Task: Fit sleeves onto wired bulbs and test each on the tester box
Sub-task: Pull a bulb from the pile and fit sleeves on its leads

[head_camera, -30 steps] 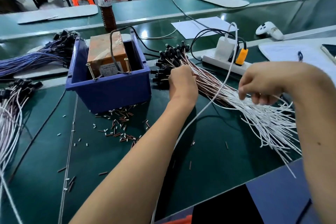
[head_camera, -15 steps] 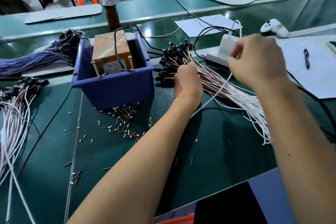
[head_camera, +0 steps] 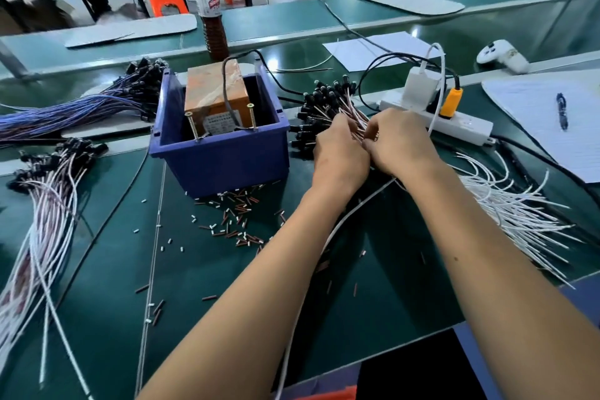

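A pile of wired bulbs (head_camera: 328, 101) with black heads and red-and-white wires lies right of the blue bin (head_camera: 224, 162). My left hand (head_camera: 337, 156) and my right hand (head_camera: 399, 143) meet over the pile, fingers pinched into the wires just behind the heads. Which single wire each holds is hidden by the fingers. The white wire tails (head_camera: 519, 211) fan out to the right. The orange tester box (head_camera: 214, 94) with two upright screws sits inside the bin. Small sleeves (head_camera: 237, 221), brown and white, are scattered on the green mat in front of the bin.
A second bundle of wired bulbs (head_camera: 48, 191) lies at the left, a blue-wired bundle (head_camera: 81, 110) behind it. A white power strip (head_camera: 454, 123) with charger and orange plug sits behind my hands. Bottle (head_camera: 212, 16), papers with a pen (head_camera: 561, 110), and a white controller (head_camera: 501, 57) stand farther back.
My right hand has come down and left from the charger on the power strip to the bulb pile, now beside my left hand. My left hand stayed on the pile.
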Demonstrator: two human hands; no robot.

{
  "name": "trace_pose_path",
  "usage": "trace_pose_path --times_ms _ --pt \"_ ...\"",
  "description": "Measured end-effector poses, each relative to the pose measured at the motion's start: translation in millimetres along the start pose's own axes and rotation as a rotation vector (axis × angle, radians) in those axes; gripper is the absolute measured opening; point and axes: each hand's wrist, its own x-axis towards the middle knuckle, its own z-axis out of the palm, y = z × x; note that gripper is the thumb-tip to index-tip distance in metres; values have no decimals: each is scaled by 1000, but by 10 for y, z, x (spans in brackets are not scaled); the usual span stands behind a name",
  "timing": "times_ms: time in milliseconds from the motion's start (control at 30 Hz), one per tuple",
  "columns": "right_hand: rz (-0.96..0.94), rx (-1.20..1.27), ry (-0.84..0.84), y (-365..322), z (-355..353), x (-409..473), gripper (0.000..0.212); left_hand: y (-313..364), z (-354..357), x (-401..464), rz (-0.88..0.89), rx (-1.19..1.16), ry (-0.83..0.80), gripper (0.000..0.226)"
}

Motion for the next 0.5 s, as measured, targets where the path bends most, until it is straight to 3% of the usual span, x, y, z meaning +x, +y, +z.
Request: trace_pose_path --times_ms 100,267,367,500 --pt "15 -24 -57 -23 26 1 16 76 -179 -76 -3 31 -105 12" --pt "-18 63 107 -163 -78 -66 15 81 -605 -204 -51 151 -447 12" --pt "-93 187 158 -479 -167 -217 13 -36 -1015 -405 -46 -47 -702 8" --pt "-323 261 155 -1140 -163 -577 11 -320 -1723 -635 -75 -107 -718 10"
